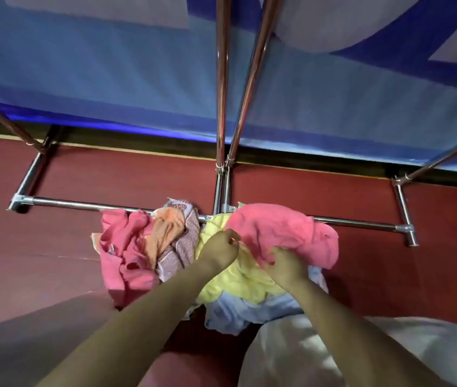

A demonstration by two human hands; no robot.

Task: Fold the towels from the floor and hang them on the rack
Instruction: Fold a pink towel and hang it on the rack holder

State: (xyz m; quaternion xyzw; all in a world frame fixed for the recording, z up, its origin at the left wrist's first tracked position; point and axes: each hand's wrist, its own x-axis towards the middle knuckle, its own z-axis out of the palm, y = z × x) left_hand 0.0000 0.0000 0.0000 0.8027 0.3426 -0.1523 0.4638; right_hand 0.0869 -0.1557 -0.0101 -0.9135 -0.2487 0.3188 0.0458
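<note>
Hands first. My left hand point(223, 248) reaches forward with the forearm bare, fingers curled at the upper edge of the pink towel point(283, 233); I cannot tell whether it pinches the cloth or merely lies against it. My right hand point(284, 265) is set lower, its fingers curled round the near hem of the same pink towel, gripping it. Both forearms run up from the bottom of the view and converge on the pile.

Materials. The pink towel is a soft, matt cloth, bunched into a rounded hump, and it lies on top of a crumpled yellow towel point(238, 283). Beneath the yellow one a pale blue towel point(238, 311) spreads towards me. To the left lies a second heap: a rumpled pink cloth point(122, 247), an orange cloth point(165, 230) and a patterned cloth point(178, 252) with a fine brown-and-white print. All lie on the dark red floor point(54, 247), which looks smooth.

Rack. The rack point(223, 79) is of polished metal tube, with uprights rising past the view and a low bar point(82, 203) running across the floor just behind the heaps; the cloths touch or overlap that bar near its middle. No towel hangs on the tubes in view. Behind the rack hangs a blue and white sheet point(110, 65).
</note>
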